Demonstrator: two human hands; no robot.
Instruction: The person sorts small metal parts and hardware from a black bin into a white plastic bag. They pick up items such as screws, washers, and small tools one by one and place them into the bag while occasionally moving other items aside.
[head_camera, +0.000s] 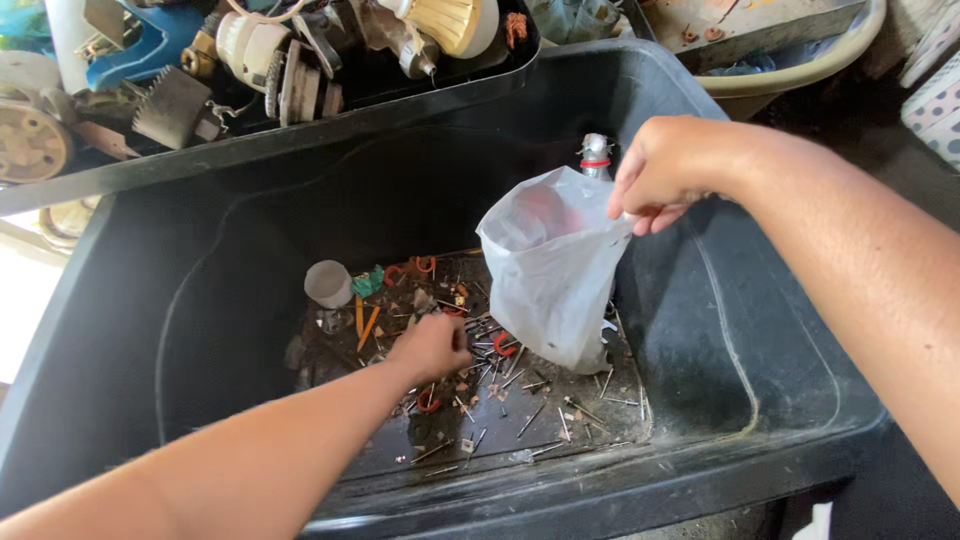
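My right hand (668, 170) pinches the rim of a thin white plastic bag (555, 270), which hangs open inside a large black plastic tub (745, 380). My left hand (432, 345) reaches down to the tub's bottom, its fingers curled among a litter of nails, screws and small red and orange bits (500, 375). Whether the left fingers grip anything is hidden from me. A small pale cup (328, 283) lies on the tub floor to the left of my left hand. The top of a grey bottle with a red ring (596, 155) shows behind the bag.
A second black tray (300, 135) behind the tub is piled with old metal parts, tools and plastic pieces. A pale basin (790, 70) with a board on it sits at the back right. The tub's high walls enclose both hands.
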